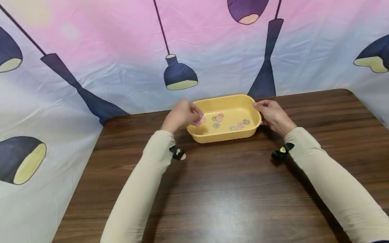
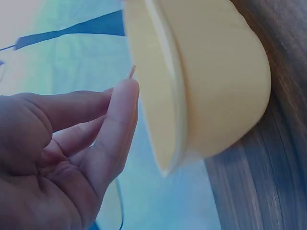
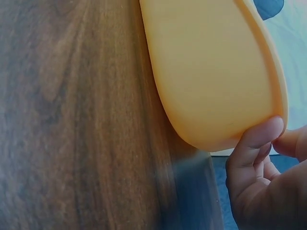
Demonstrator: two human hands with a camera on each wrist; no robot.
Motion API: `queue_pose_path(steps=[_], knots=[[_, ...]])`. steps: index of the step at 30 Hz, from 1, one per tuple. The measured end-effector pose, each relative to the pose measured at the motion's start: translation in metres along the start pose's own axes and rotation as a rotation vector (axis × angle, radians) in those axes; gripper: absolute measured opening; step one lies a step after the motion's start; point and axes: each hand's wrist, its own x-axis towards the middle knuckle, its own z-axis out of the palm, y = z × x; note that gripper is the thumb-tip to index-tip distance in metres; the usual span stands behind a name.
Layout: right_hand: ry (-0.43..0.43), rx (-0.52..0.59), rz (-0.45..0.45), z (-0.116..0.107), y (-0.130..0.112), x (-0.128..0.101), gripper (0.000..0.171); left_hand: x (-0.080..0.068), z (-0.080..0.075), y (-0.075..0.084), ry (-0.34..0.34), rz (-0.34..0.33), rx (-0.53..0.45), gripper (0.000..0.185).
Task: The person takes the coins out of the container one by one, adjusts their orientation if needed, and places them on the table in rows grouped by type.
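Note:
A yellow plastic tray [image 1: 224, 137] with rounded corners sits at the far edge of the table. Several copper and silver coins [image 1: 241, 125] lie scattered on its floor. Over the tray's left end, my left hand [image 1: 182, 115] pinches a copper coin [image 2: 131, 72] between thumb and fingertips; only its thin edge shows in the left wrist view. At the other end, my right hand [image 1: 275, 116] grips the rim, thumb on one side and a finger against the outer wall [image 3: 216, 86]. The coins are hidden from both wrist views.
The dark wooden table [image 1: 217, 196] stretches from the tray towards me. Right behind it hangs a pastel cloth [image 1: 126, 77] printed with dark lamps. Cream sleeves [image 1: 141, 186] cover both arms, and a small black device [image 1: 178, 152] is worn at each wrist.

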Motion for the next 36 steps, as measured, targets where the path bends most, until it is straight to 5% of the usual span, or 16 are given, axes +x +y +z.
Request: queue_pose_path(steps=[8,15,22,29,36], knots=[[0.011,-0.004,0.010,0.000,-0.002,0.000,0.050,-0.054,-0.019,-0.036,0.067,0.005,-0.154,0.024],[0.008,-0.010,-0.005,-0.004,-0.003,-0.002,0.050,-0.088,-0.016,-0.072,0.073,0.015,-0.194,0.018],[-0.025,-0.013,-0.001,-0.003,0.001,-0.001,0.047,-0.108,0.001,-0.097,-0.002,-0.037,-0.186,0.015],[-0.025,-0.004,-0.011,-0.003,0.001,0.002,0.049,-0.112,0.023,-0.119,-0.089,-0.079,-0.228,0.014],[-0.037,-0.004,-0.003,-0.002,0.000,0.003,0.050,-0.118,0.034,-0.123,-0.136,-0.098,-0.193,0.013]])
